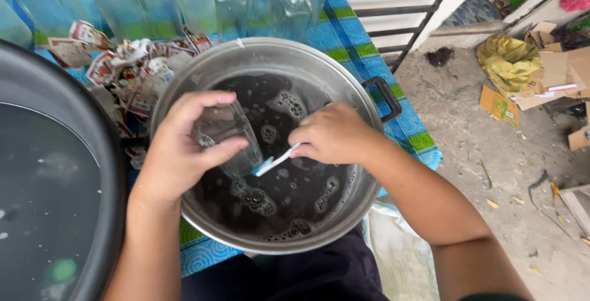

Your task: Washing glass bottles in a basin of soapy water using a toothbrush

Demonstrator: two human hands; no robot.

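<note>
My left hand (184, 147) grips a clear glass bottle (230, 135) and holds it tilted over a large metal pot (344, 86) of dark soapy water. My right hand (335, 134) is closed on a small white and blue tool (273, 162) like a scraper, whose tip points at the bottle's side. Both hands hover just above the foamy water in the pot.
A big dark basin (55, 178) of water stands at the left. Several clear glass bottles (203, 0) lie in a row at the back on a blue and green cloth (362, 36), beside a heap of peeled paper labels (132, 73). Cardboard scraps (553, 73) litter the concrete floor at right.
</note>
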